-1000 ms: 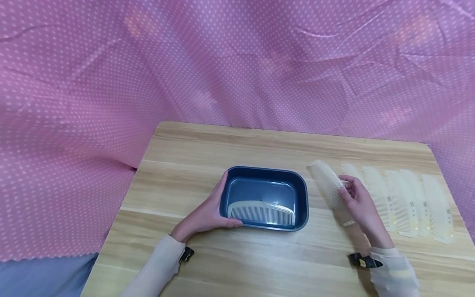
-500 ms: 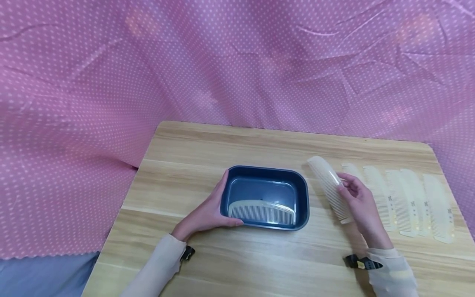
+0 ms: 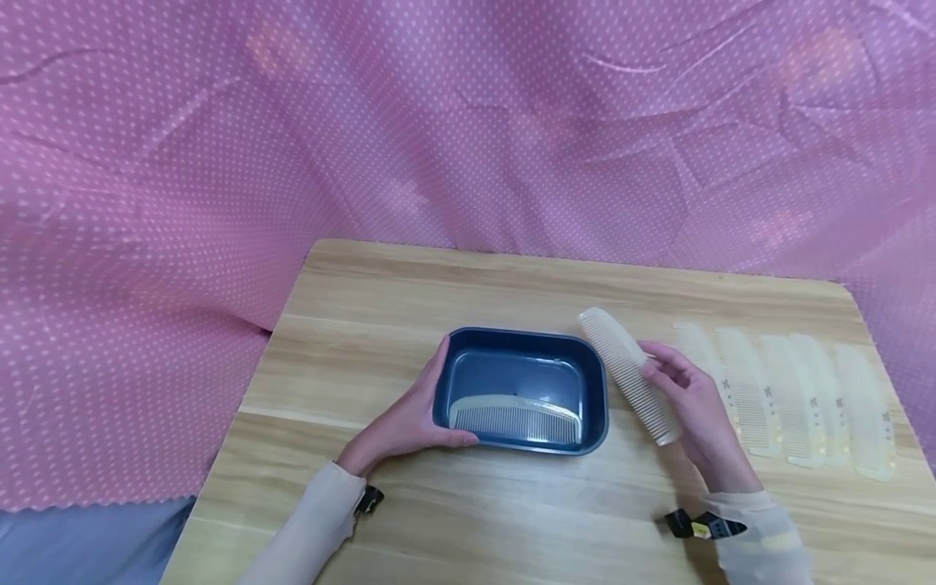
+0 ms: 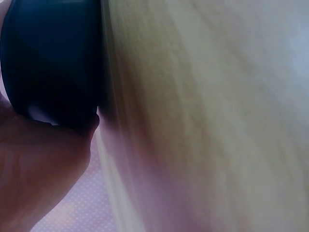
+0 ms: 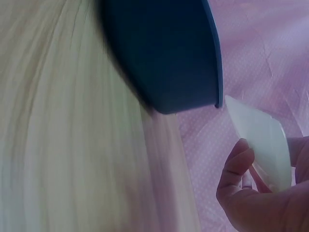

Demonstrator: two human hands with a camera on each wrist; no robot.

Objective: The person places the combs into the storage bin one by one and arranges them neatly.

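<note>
A dark blue rectangular box [image 3: 601, 422] sits on the table, with one pale comb [image 3: 512, 416] lying along its near side, teeth toward me. My left hand [image 3: 413, 418] grips the box's left end, thumb along the near wall and fingers along the left side. To the right of the box, my right hand [image 3: 691, 406] pinches a second cream comb [image 3: 621, 366] by its back edge. That comb is tilted and apart from the box; the right wrist view shows the comb [image 5: 263, 137] raised above the tabletop, between thumb and fingers.
Several similar translucent combs [image 3: 793, 398] lie in a row on the right part of the wooden table [image 3: 409, 284], overlapping in places. Pink dotted cloth [image 3: 468, 146] hangs behind and beside the table.
My right hand has carried the pinched comb left and up off the tabletop, closer to the box, uncovering more of the nearest comb in the row. The left hand and box have stayed put.
</note>
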